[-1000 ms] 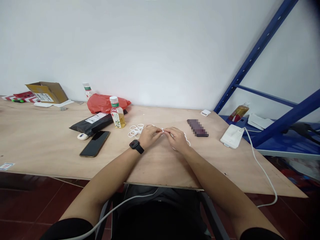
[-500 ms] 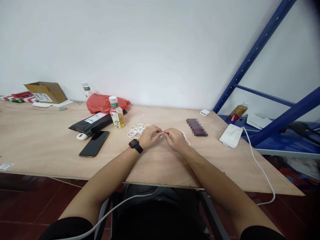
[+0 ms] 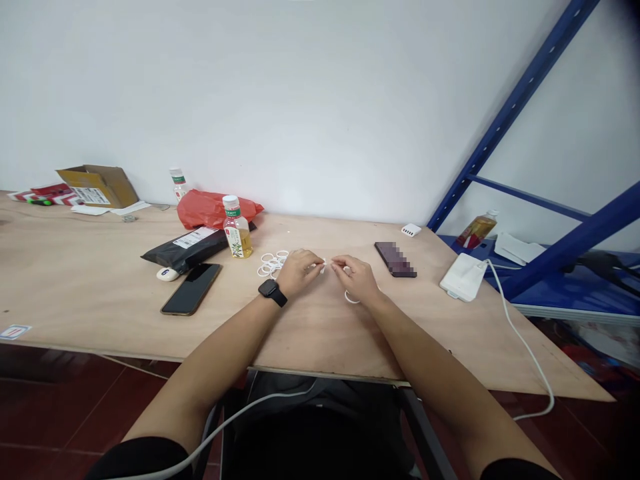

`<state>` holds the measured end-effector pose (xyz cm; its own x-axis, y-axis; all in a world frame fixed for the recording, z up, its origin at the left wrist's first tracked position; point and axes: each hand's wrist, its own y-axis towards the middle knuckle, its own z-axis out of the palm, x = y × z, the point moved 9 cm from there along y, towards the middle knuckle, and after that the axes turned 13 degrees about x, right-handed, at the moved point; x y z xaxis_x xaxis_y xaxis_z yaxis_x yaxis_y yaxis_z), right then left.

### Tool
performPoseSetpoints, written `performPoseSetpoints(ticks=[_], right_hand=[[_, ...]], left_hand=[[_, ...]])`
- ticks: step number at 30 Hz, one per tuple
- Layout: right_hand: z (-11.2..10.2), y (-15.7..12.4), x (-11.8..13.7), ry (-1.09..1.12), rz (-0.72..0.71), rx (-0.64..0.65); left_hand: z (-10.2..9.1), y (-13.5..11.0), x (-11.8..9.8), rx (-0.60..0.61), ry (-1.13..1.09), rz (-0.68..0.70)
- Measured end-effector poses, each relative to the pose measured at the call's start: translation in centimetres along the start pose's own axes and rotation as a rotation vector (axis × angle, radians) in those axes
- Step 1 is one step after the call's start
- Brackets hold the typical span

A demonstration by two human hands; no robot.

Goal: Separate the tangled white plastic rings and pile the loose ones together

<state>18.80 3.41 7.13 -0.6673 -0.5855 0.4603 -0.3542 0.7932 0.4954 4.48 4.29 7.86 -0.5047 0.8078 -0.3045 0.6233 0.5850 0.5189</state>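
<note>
Apparently, in the head view, the left hand [image 3: 300, 272] pinches a white piece [image 3: 324, 264], right of the white rings [image 3: 271, 268]; I cannot tell whether the right hand [image 3: 359, 279], fingertips bunched, grips anything. A loose pinch could drop the piece; the right wrist could nudge the ring beneath [image 3: 351, 301].

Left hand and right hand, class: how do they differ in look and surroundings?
The left hand has a black smartwatch at its wrist; the right hand has a bare wrist. Beside the left hand lies a cluster of white rings; beside the right hand, part of a white ring shows. Both have thumb and fingertips close together above the wooden table.
</note>
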Motion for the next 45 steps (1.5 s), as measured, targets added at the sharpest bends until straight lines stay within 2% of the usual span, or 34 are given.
performPoseSetpoints(ticks=[3, 5, 8, 11, 17, 22, 30, 33, 38, 41, 45], right_hand=[[-1.4, 0.2, -3.1, -0.128, 0.126, 0.018], [-1.7, 0.2, -5.4, -0.217, 0.225, 0.101], [-0.9, -0.3, -8.3, -0.350, 0.381, 0.287], [0.2, -0.5, -9.1, -0.429, 0.453, 0.383], [1.7, 0.0, -6.8, -0.475, 0.383, 0.425], [1.9, -0.1, -5.7, -0.449, 0.332, 0.419], [2.2, 0.2, -5.1, -0.397, 0.226, 0.405], [1.4, 0.5, -4.1, -0.329, 0.138, 0.304], [-0.7, 0.3, -0.5, -0.049, -0.045, 0.006], [-0.5, 0.1, 1.1, 0.095, -0.087, -0.027], [-0.3, -0.1, 2.0, 0.196, -0.101, -0.023]], left_hand=[[-0.7, -0.1, 1.9, 0.013, 0.154, -0.094], [-1.1, -0.3, 3.7, 0.036, 0.244, -0.194], [-0.9, -0.7, 5.8, 0.103, 0.301, -0.321], [-0.1, -1.0, 6.2, 0.167, 0.292, -0.338], [1.7, -0.5, 3.4, 0.182, 0.169, -0.235], [3.1, 0.0, 1.2, 0.210, 0.083, -0.114], [3.4, -0.1, 0.8, 0.195, 0.045, -0.015], [3.6, -0.1, 0.6, 0.198, 0.043, -0.015], [2.9, 0.1, 0.3, 0.126, -0.035, -0.037], [2.1, 0.1, -0.2, 0.058, -0.073, -0.017], [1.1, 0.0, -0.7, 0.011, -0.071, 0.008]])
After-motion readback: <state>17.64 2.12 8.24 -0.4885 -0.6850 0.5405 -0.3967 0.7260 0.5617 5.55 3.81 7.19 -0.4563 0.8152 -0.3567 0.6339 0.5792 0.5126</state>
